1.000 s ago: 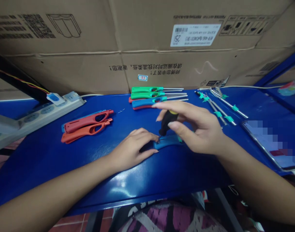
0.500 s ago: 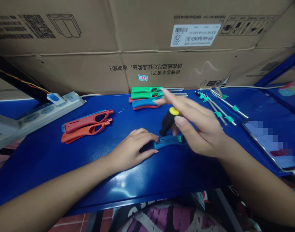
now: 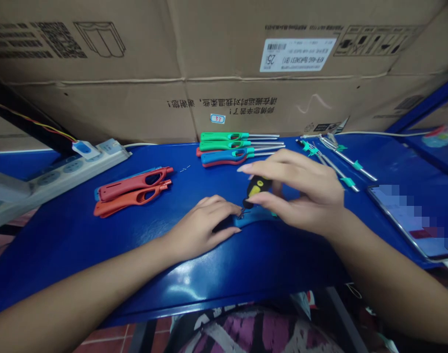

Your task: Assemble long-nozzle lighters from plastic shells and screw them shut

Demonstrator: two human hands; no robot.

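Observation:
My left hand (image 3: 204,225) grips the handle end of a blue lighter (image 3: 251,217) that lies on the table, thumb on the near side and fingers on the far side. In my right hand (image 3: 301,193) is a short black-and-yellow screwdriver (image 3: 257,189), pinched between thumb and fingers. It stands tilted, its lower end at the lighter's handle beside my left fingertips. Exactly where the tip rests is too small to make out. My right hand hides the far end of the blue lighter.
Long lighters (image 3: 224,157) in green, blue and red lie stacked by the cardboard box (image 3: 128,108). Red and orange handle shells (image 3: 132,189) lie left, near a power strip (image 3: 69,169). Metal lighter tubes (image 3: 351,159) and a phone (image 3: 411,220) are on the right.
My right hand has changed its hold on the screwdriver: the fingers have curled lower around it, and its yellow marking shows differently. My left hand and the blue lighter stay in place.

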